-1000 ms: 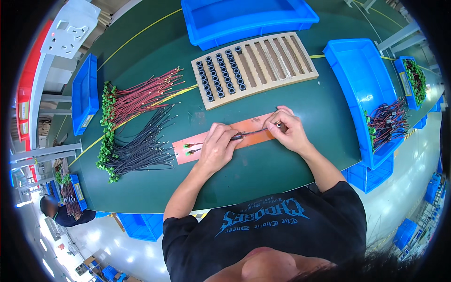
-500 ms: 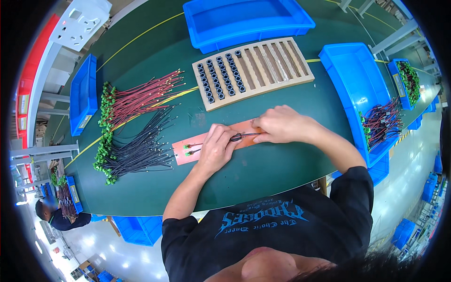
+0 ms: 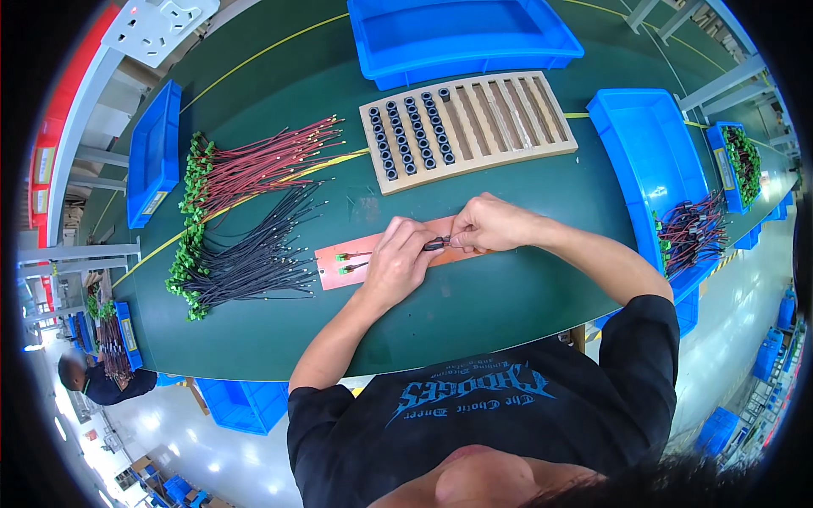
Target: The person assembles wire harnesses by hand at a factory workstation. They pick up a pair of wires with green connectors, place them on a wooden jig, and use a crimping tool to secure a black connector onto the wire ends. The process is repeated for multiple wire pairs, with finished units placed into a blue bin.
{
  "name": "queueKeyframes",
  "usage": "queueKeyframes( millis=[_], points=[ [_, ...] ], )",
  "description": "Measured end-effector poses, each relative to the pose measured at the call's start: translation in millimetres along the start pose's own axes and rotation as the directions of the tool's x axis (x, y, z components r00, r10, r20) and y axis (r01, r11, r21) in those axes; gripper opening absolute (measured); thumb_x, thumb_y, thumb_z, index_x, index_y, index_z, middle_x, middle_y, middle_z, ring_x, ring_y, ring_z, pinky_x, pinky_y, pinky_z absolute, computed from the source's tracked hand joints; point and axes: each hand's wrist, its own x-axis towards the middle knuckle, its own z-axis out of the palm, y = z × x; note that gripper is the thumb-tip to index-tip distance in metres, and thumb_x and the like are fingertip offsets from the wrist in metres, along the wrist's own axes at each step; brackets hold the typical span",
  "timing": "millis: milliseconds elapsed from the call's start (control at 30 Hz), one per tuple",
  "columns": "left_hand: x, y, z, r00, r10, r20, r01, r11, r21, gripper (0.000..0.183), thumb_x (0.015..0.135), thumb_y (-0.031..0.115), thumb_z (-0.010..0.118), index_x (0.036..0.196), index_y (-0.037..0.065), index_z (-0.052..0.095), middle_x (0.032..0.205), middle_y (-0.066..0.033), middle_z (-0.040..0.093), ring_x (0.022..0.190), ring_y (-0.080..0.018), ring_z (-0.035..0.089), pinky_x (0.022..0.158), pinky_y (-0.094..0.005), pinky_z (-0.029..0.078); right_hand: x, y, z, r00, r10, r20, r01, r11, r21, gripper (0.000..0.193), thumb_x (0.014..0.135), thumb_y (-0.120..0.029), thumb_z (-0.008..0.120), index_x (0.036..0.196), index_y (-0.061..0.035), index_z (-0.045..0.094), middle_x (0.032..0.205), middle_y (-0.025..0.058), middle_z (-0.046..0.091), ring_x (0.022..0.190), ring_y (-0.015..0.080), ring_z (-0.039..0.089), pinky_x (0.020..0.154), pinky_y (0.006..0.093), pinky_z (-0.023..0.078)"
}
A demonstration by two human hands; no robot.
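An orange-pink strip board (image 3: 330, 273) lies on the green table in front of me. Two wires with green connectors (image 3: 344, 264) rest along its left end and run under my left hand (image 3: 396, 264). That hand is closed, its fingertips holding a small black cylindrical piece (image 3: 434, 244) over the board. Just to the right, my right hand (image 3: 489, 223) is pinched on the wire ends that come out of this piece. The fingers partly hide the wires and the piece.
A wooden slotted rack (image 3: 398, 182) holds rows of black cylinders (image 3: 414, 134). Red wires (image 3: 262, 169) and black wires (image 3: 254, 262) with green connectors lie at left. Blue bins (image 3: 466, 63) stand behind the rack and at right, where one (image 3: 622, 157) holds wire assemblies (image 3: 690, 229).
My right hand has drawn in leftward, closer to the black piece and my left hand. My left hand keeps its hold. The whole view has shifted slightly.
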Motion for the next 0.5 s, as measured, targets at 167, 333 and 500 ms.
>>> queueKeyframes(
  millis=[167, 333, 500],
  points=[
    [2.3, 1.0, 0.1, 1.000, 0.005, 0.014, -0.005, 1.000, 0.009, 0.029, 0.074, 0.000, 0.085, 0.099, -0.001, 0.069, 0.096, -0.0128, 0.066, 0.090, -0.0324, 0.063, 0.077, -0.0412, 0.053, 0.1, 1.6, 1.8, 1.000, 0.003, -0.017, -0.003, 1.000, -0.007, 0.025, 0.099, -0.022, 0.069, 0.092, 0.0007, 0.075, 0.069, 0.0076, 0.071, 0.057, 0.0157, 0.065, 0.054, 0.0360, 0.051],
    [7.5, 5.4, 0.0, 0.999, 0.008, 0.036, -0.009, 1.000, 0.020, 0.029, 0.073, -0.001, 0.084, 0.098, -0.003, 0.069, 0.096, -0.0132, 0.065, 0.091, -0.0328, 0.062, 0.076, -0.0420, 0.054, -1.2, -1.7, -7.5, 0.996, 0.078, 0.052, -0.079, 0.996, 0.037, 0.027, 0.099, -0.022, 0.069, 0.091, 0.0032, 0.074, 0.069, 0.0077, 0.071, 0.054, 0.0155, 0.064, 0.051, 0.0348, 0.052],
    [10.6, 4.6, 1.9, 0.998, 0.025, 0.059, -0.027, 0.999, 0.028, 0.029, 0.072, 0.000, 0.083, 0.098, -0.003, 0.069, 0.097, -0.0132, 0.065, 0.092, -0.0331, 0.062, 0.075, -0.0423, 0.055, -5.2, -7.4, -13.1, 0.993, 0.087, 0.085, -0.088, 0.996, 0.003, 0.027, 0.098, -0.023, 0.071, 0.096, 0.0038, 0.075, 0.074, 0.0076, 0.072, 0.060, 0.0138, 0.067, 0.055, 0.0309, 0.053]
  ],
)
